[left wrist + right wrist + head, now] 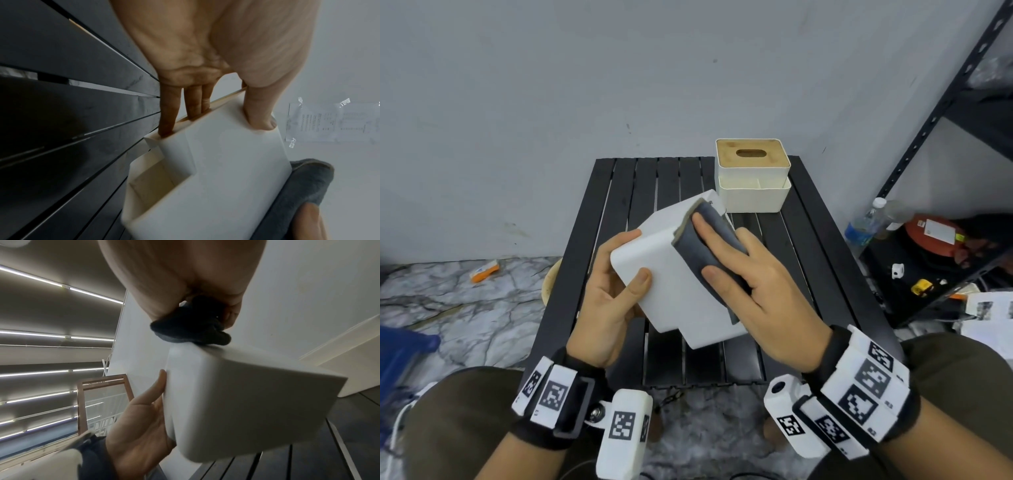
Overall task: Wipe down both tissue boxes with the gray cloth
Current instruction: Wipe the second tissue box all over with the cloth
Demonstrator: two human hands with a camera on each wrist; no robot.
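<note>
While the left hand [608, 291] clamps the white tissue box [671, 270] — thumb [260, 113] on one broad face, fingers [168, 113] hooked over the opposite edge — the box is lifted clear of the black slatted table [619, 192] and tipped so a side face turns up toward the wearer. That clamp is what makes the stroke work: it should stay firm enough that the box does not twist when the cloth pushes against it, and the thumb is best kept near the edge so it does not shadow the face being cleaned.

Against the upturned face, the right hand [753, 274] presses the gray cloth [703, 240] with flat, spread fingers; the thumb is out of sight, so I cannot tell whether it tucks the folded bulk of cloth bunched at the palm in the right wrist view. Flat fingers suit the job: they spread pressure across a wide pad. A good pass, I judge, runs the length of the face in overlapping strokes and carries over the rounded corners, after which the left hand turns the box to offer the next side. The stepped compartment seen in the left wrist view has inner corners that would need a cloth edge worked in.

Beyond the hands, the second tissue box [753, 174], with its wooden lid and slot, stands upright near the table's far right corner, well apart from the held one and with no hand on it. On the task's wording it is to be wiped too.
</note>
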